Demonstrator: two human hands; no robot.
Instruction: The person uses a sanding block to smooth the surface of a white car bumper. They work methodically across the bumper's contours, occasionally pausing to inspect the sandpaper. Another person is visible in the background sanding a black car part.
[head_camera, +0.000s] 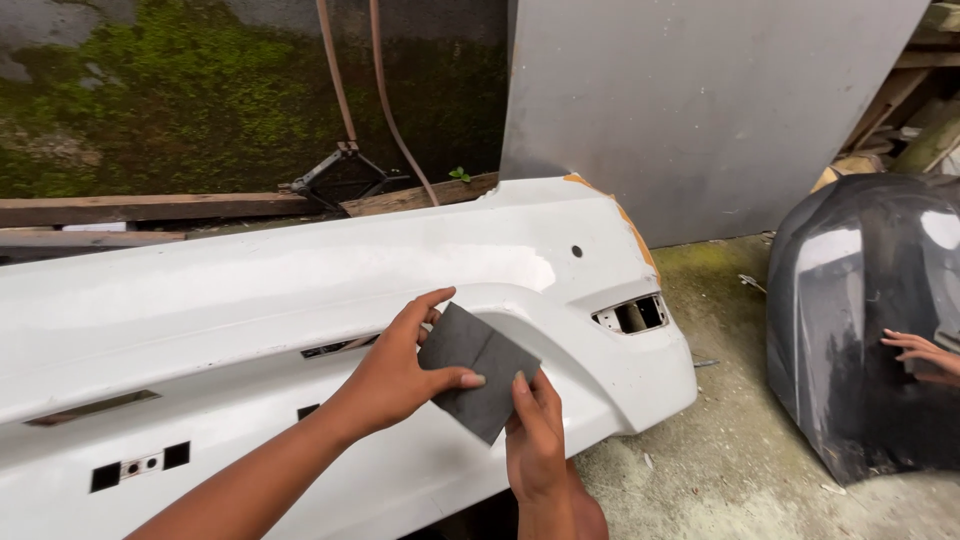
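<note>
Both hands (400, 375) pinching perhaps sandpaper (478, 372)

Head camera looks down, close over bumper (300, 290)

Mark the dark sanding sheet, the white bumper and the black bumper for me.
sanding sheet (478, 372), head view, on its flat middle by the crease.
white bumper (250, 300), head view, on the bare upper face.
black bumper (850, 320), head view, on the glossy side panel.
</note>
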